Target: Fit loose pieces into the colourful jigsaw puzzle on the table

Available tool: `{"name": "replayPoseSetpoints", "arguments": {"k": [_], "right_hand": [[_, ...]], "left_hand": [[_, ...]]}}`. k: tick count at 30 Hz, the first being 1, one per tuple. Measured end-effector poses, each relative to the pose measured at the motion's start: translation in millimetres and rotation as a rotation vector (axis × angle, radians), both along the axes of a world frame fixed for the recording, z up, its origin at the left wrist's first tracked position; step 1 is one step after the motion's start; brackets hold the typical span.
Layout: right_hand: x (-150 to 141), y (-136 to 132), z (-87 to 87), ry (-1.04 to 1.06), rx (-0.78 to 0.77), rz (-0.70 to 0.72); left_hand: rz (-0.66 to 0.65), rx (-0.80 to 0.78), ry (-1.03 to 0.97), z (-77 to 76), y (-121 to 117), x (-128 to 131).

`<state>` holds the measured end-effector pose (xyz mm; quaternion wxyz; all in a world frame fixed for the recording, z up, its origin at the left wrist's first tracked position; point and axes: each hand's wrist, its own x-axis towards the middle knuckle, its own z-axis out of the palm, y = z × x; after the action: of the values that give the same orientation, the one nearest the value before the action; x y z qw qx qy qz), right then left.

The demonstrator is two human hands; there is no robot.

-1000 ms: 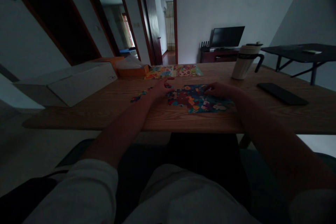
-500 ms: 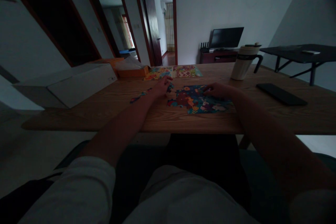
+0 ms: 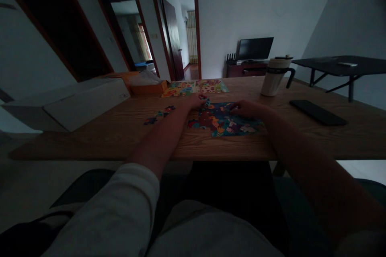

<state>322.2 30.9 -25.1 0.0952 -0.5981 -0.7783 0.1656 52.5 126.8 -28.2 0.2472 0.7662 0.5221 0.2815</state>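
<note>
A partly joined colourful jigsaw puzzle point(image 3: 226, 122) lies flat on the wooden table point(image 3: 120, 128) in front of me. My left hand point(image 3: 195, 101) is at the puzzle's far left corner, fingers pinched on a puzzle piece point(image 3: 206, 103) held at that edge. My right hand point(image 3: 245, 108) rests on the puzzle's upper right part, fingers curled down against it. A few loose puzzle pieces point(image 3: 158, 115) lie on the table to the left of my left arm.
A colourful picture sheet point(image 3: 196, 86) lies further back. An orange box point(image 3: 144, 86) and a white box point(image 3: 78, 98) stand at the left. A white mug point(image 3: 273, 76) and a black phone point(image 3: 318, 112) are at the right. A dark side table point(image 3: 340, 64) stands beyond.
My left hand lifted a piece from the table and carried it right to the puzzle's far left corner. The right hand stayed on the puzzle. The view tilted slightly.
</note>
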Motion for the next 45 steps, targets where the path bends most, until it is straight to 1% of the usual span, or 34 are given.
{"name": "replayPoseSetpoints", "arguments": {"k": [2, 4, 10, 14, 18, 22, 27, 30, 32, 34, 37, 40, 45], "right_hand": [[0, 1, -0.1, -0.006, 0.005, -0.002], [0, 1, -0.5, -0.005, 0.002, -0.011], [0, 0, -2.2, 0.007, -0.007, -0.031], [2, 2, -3.8, -0.008, 0.021, -0.022], [4, 5, -5.9, -0.006, 0.002, -0.013], [5, 7, -7.7, 0.0, 0.033, 0.016], [5, 6, -7.4, 0.008, 0.007, -0.028], [5, 5, -7.1, 0.016, 0.009, -0.018], [5, 6, -7.4, 0.017, 0.012, -0.009], [6, 7, -8.0, 0.009, 0.012, -0.01], [6, 8, -8.1, 0.001, 0.019, -0.008], [5, 7, -6.2, 0.001, 0.024, 0.012], [2, 3, -2.8, -0.006, 0.013, 0.002]], "left_hand": [[-0.001, 0.033, 0.028, -5.2, 3, -2], [-0.019, 0.054, 0.041, -7.3, 6, -7], [-0.068, 0.035, 0.025, -8.0, 6, -15], [-0.074, 0.06, 0.081, -8.1, 4, -14], [-0.076, 0.082, 0.113, -7.5, 3, -15], [-0.04, 0.044, 0.088, -6.6, 2, -17], [0.072, 0.069, -0.087, -3.4, 1, -17], [0.136, -0.008, -0.192, -2.5, -1, -15], [0.146, -0.076, -0.209, -2.4, -3, -15], [0.129, -0.078, -0.148, -2.3, -6, -15], [0.093, -0.006, 0.011, -1.9, -9, -14], [0.085, 0.037, 0.146, -1.9, -8, -13], [0.09, 0.033, 0.23, -4.4, -2, -9]]}}
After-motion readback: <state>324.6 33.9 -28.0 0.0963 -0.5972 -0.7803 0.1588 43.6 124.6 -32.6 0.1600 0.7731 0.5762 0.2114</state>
